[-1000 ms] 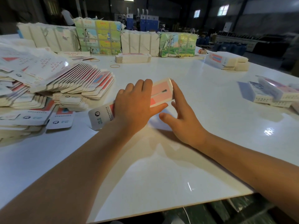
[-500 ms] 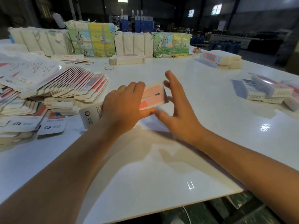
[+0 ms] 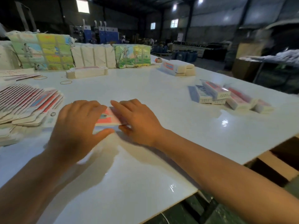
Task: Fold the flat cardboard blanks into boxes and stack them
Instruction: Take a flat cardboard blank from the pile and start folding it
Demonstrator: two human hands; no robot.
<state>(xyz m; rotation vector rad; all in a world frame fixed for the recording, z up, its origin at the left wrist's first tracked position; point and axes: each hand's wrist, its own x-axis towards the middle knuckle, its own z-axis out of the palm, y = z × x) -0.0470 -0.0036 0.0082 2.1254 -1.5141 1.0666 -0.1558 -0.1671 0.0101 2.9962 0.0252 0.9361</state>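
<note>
A pink-and-white cardboard blank [image 3: 107,118] lies partly folded on the white table [image 3: 145,167], between my two hands. My left hand [image 3: 77,125] covers its left part, fingers over the top and thumb at the near edge. My right hand [image 3: 139,122] grips its right end, fingers curled over the top. The frame is blurred, so the fold itself is unclear. A fanned pile of flat blanks [image 3: 27,104] lies to the left. Folded boxes [image 3: 226,97] lie in a loose heap to the right.
Bundled packs [image 3: 43,50] and white bundles [image 3: 93,55] line the table's far edge, with a low stack of blanks [image 3: 87,72] and rubber bands [image 3: 66,82] before them. More boxes [image 3: 178,68] sit far right. The table's near corner ends at lower right.
My right hand has swung from standing at the blank's right edge to lying over its right end. The view has turned to the right and blurred.
</note>
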